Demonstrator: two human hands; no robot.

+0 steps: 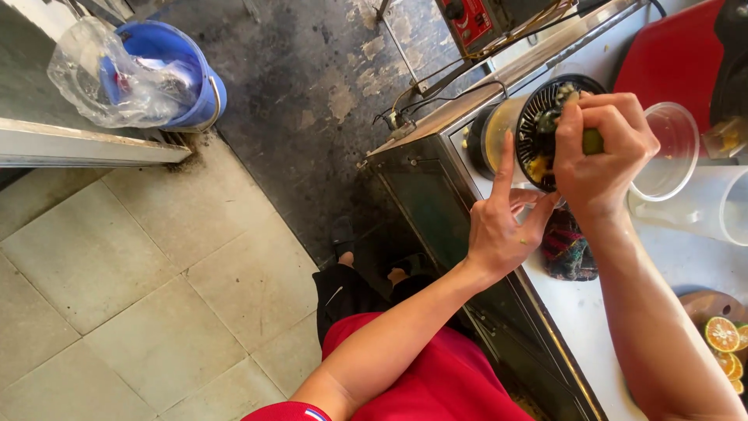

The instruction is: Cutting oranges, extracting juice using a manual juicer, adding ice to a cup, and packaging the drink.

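Your right hand [600, 148] is closed around a green citrus half [593, 141], pressing it down onto the black strainer [538, 125] of the juicer [499, 129]. Only a sliver of green rind shows past your knuckles; the rest of the fruit is hidden under the palm. Pulp and a few seeds sit on the strainer's ribs beside your fingers.

Your left hand [502, 226] is just below the juicer — index finger stretched straight and laid against the juicer's yellowish wall, the other fingers loosely curled, gripping nothing. Whether the thumb touches the strainer rim cannot be told.

The juicer stands near the edge of a white counter [576, 312]. Just beside your right wrist lies a dark knitted cloth [567, 248] in red and green stripes. Behind your right hand, touching or almost touching it, stands a clear plastic cup [668, 152]; a second clear container [721, 206] lies next to it at the frame's right edge. Further along your right forearm, a wooden board [701, 304] carries cut orange-fleshed halves [725, 339].

Beyond the counter — a red appliance [670, 54] and a metal machine with a red panel [467, 19]. On the floor, well apart, a blue bucket [191, 70] holds a crumpled clear bag [101, 78]. Your red shirt [436, 382] fills the lower frame.
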